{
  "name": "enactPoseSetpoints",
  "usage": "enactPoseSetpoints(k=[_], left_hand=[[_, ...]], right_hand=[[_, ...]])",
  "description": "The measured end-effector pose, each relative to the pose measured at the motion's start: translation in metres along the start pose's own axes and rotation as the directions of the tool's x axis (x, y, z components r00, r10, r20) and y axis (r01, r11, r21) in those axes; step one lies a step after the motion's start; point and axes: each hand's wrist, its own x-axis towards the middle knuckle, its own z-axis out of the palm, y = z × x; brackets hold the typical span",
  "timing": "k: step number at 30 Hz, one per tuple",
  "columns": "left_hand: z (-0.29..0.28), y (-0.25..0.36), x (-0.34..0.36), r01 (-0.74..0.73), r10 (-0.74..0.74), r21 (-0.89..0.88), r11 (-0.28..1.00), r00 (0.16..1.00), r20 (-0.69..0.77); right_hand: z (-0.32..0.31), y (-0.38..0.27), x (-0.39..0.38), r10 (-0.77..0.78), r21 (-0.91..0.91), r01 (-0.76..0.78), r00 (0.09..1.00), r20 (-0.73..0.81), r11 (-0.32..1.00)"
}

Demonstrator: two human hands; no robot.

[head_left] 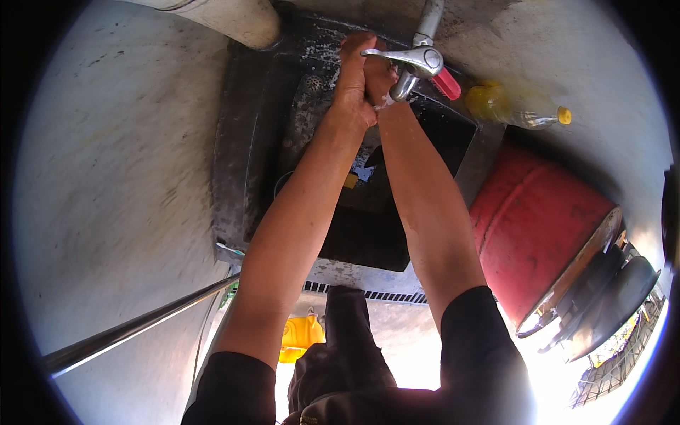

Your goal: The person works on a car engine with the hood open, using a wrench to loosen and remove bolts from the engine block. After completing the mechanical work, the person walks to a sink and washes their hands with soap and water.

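My left hand (350, 81) and my right hand (380, 78) are pressed together over the far part of a dark sink (263, 134). My left hand is closed against the right one, its curled fingers partly showing at the top. The metal tap (423, 62), with its lever toward the left, covers part of my right hand, whose fingers are mostly hidden. Whitish water or foam (384, 103) shows at my right wrist, under the spout. Between my forearms, a small yellow piece (350, 180), perhaps a sponge, lies in the sink.
Behind the tap is a red ridged object (446, 84), possibly a brush. A clear bottle with a yellow cap (528, 113) lies on the right. A red drum (542, 219) stands near dark pans (616, 301). A metal rail (142, 322) crosses the lower left, near a yellow container (302, 333).
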Motion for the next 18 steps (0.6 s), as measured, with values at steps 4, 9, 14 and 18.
enactPoseSetpoints(k=[4,9,14,18], left_hand=[[-0.007,-0.015,0.028,0.072,-0.047,-0.119,0.99,0.979,0.201],[-0.082,-0.048,0.108,-0.118,0.186,-0.175,0.977,0.873,0.451],[-0.02,-0.074,0.105,0.028,-0.019,0.337,0.941,0.999,-0.031],[-0.015,-0.055,0.081,0.211,-0.232,0.278,0.937,0.972,0.045]], right_hand=[[-0.027,0.007,-0.038,0.158,0.383,-0.081,0.972,-0.173,0.92],[-0.051,-0.054,-0.096,0.14,0.594,0.06,0.948,-0.284,0.802],[-0.1,-0.115,-0.17,-0.049,0.638,0.25,0.948,-0.316,0.728],[-0.096,-0.089,-0.154,-0.184,0.551,0.413,0.887,-0.423,0.725]])
